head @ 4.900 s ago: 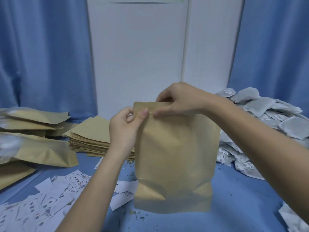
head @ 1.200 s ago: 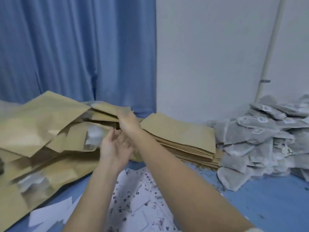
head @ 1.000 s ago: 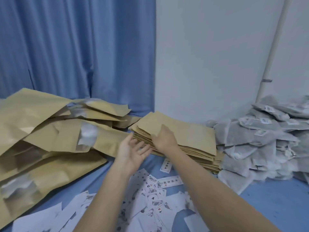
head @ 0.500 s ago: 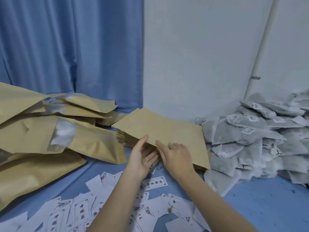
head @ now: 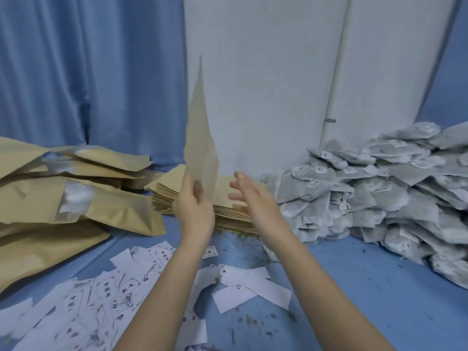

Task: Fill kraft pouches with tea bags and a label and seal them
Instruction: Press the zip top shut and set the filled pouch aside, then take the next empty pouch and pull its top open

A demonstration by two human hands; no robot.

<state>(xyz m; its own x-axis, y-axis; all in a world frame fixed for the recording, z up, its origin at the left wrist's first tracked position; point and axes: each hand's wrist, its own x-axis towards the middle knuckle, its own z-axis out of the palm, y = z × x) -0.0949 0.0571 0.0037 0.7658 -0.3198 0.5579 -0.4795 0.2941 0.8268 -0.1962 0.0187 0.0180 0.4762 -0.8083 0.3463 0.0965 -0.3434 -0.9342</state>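
Observation:
My left hand [head: 195, 206] grips the lower edge of one flat empty kraft pouch [head: 200, 138], which stands on edge, nearly vertical, above the stack of empty pouches [head: 228, 214]. My right hand [head: 250, 196] hovers just right of it with fingers spread and nothing in it. Filled kraft pouches [head: 76, 198] with clear windows lie piled at the left. A heap of grey tea bags [head: 379, 188] fills the right side. White printed labels [head: 106, 300] are scattered on the blue table in front.
Blue curtains [head: 88, 72] hang behind the left and far right, with a white wall [head: 266, 84] and a thin pipe between. The blue tabletop [head: 367, 287] carries loose tea crumbs near the labels.
A sealed pouch was laid on the left pile. Both hands went to the stack of empty pouches; my left hand has lifted one sheet upright and my right hand has come off it.

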